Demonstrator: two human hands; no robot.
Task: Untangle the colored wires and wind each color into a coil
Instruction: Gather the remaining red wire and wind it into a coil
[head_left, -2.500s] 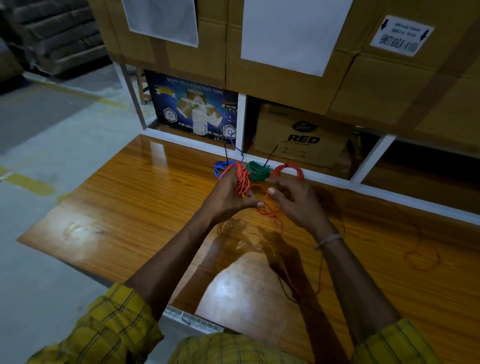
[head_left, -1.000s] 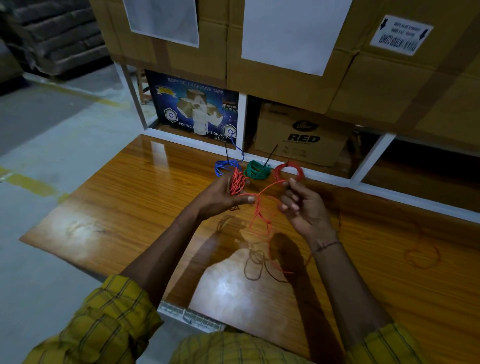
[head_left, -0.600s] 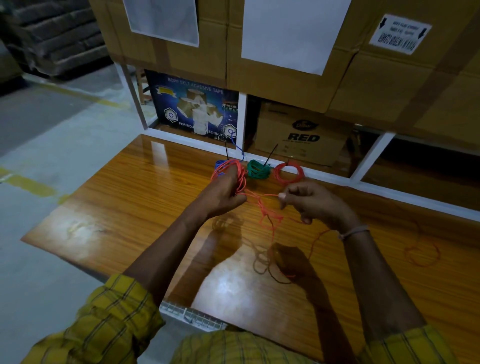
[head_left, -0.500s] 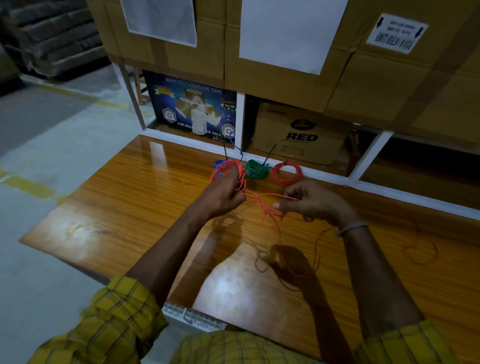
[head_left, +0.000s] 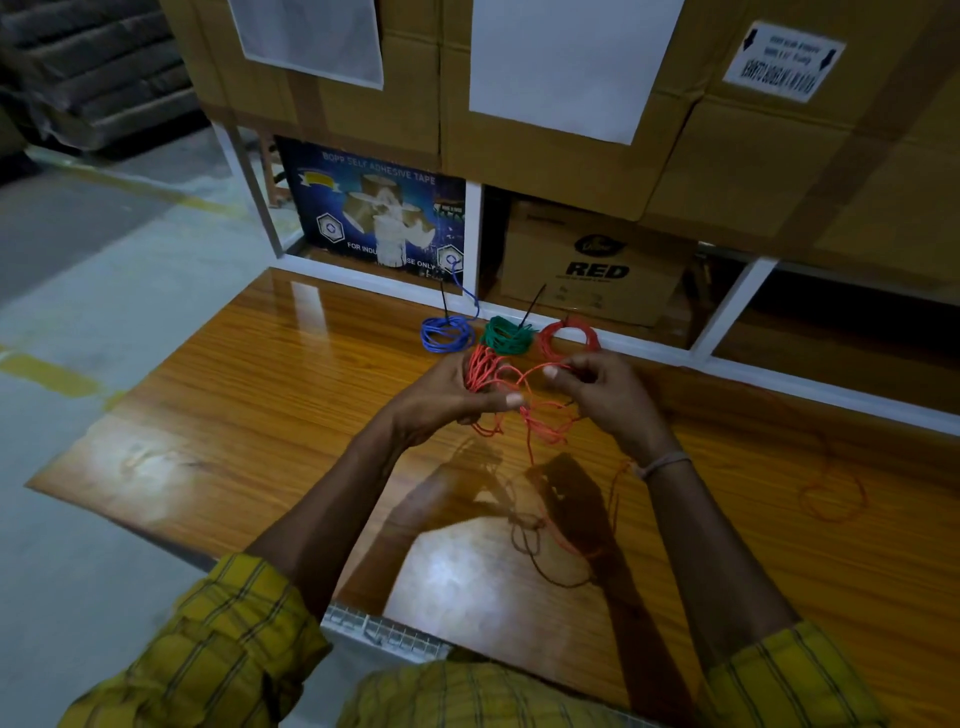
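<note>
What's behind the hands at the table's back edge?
Three finished coils lie in a row: blue coil, green coil, red coil. The right hand covers the red coil's near edge; orange wire overlaps the green one's.

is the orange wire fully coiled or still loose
Partly coiled: the left hand grips a bundle of orange wire, the right hand pinches a strand, and tangled loops hang below.

Wooden table (head_left: 218, 415), cardboard boxes (head_left: 587, 265) on shelf

My sleeves (head_left: 223, 639) are yellow plaid with dark lines. I see an orange wire (head_left: 524, 410), blue coil (head_left: 447, 332), green coil (head_left: 506, 335), red coil (head_left: 569, 332). Table (head_left: 260, 415) is glossy orange-brown woodgrain.
</note>
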